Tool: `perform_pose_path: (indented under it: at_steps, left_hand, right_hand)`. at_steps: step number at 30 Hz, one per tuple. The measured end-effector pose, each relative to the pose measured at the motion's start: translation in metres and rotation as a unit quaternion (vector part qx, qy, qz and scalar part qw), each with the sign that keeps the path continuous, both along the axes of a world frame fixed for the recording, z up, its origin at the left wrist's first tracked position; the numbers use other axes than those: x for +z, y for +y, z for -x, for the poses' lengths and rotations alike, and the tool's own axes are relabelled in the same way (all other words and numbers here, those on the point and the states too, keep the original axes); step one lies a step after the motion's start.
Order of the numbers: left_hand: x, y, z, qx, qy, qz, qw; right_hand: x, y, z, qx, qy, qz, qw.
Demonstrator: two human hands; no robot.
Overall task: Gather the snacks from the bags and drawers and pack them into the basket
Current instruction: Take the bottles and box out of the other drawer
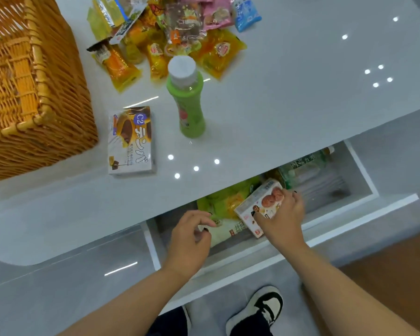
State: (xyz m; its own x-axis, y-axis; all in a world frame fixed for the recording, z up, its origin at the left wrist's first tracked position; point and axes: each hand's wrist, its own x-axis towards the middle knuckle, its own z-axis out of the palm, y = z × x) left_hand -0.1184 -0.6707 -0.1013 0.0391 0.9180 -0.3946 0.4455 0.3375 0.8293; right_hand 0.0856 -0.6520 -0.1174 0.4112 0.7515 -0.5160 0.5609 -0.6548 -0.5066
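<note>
Wicker basket [38, 69] is standing unfilled on counter [301, 93]. Right hand [283, 215] is gripping biscuit box [261, 206] in open drawer [359, 166]; left hand [192, 236] is hovering, fingers loosely curled, holding nothing. Step: emptying drawer. Next, likely: lifting box clear, toward basket.

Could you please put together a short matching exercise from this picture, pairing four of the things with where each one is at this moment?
Things:
1. green bottle
2. white box with cookie pictures
3. wicker basket
4. chocolate snack box

Places:
A. lying flat on the counter near its front edge
B. at the left end of the counter
C. held by the right hand over the open drawer
D. standing upright on the counter, in front of the pile of snack packets

Pairs: 1-D, 2-C, 3-B, 4-A
</note>
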Motion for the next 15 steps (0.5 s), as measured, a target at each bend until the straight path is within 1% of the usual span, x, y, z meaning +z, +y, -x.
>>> perform_pose_path:
  at_steps: [1, 3, 4, 5, 7, 8, 11, 13, 15]
  left_hand:
    - [-0.006, 0.005, -0.007, 0.016, 0.018, 0.043, 0.999]
    - [-0.017, 0.020, -0.019, 0.069, 0.014, 0.111, 0.991]
    - [-0.024, 0.029, -0.023, 0.103, 0.010, 0.132, 0.986]
    - [-0.030, 0.038, -0.026, 0.125, 0.024, 0.147, 0.981]
    - [-0.043, 0.053, -0.031, 0.131, 0.074, 0.187, 0.971]
    - [-0.051, 0.057, -0.034, 0.131, 0.082, 0.211, 0.965]
    - [-0.071, 0.060, -0.041, 0.131, 0.048, 0.278, 0.950]
    - [-0.076, 0.054, -0.043, 0.140, 0.021, 0.282, 0.949]
    - [-0.079, 0.052, -0.044, 0.155, -0.002, 0.292, 0.944]
  right_hand:
    - [-0.008, 0.003, -0.008, 0.003, -0.001, 0.017, 1.000]
    - [-0.018, 0.014, -0.020, 0.009, 0.004, 0.040, 0.999]
    - [-0.024, 0.019, -0.024, 0.011, 0.007, 0.046, 0.999]
    - [-0.028, 0.022, -0.027, 0.014, 0.003, 0.051, 0.999]
    - [-0.041, 0.029, -0.034, 0.008, 0.013, 0.061, 0.998]
    - [-0.047, 0.032, -0.038, 0.002, 0.030, 0.064, 0.997]
    - [-0.059, 0.034, -0.050, -0.031, 0.097, 0.064, 0.993]
    - [-0.067, 0.025, -0.058, -0.050, 0.145, 0.055, 0.987]
    - [-0.070, 0.018, -0.060, -0.040, 0.175, 0.060, 0.982]
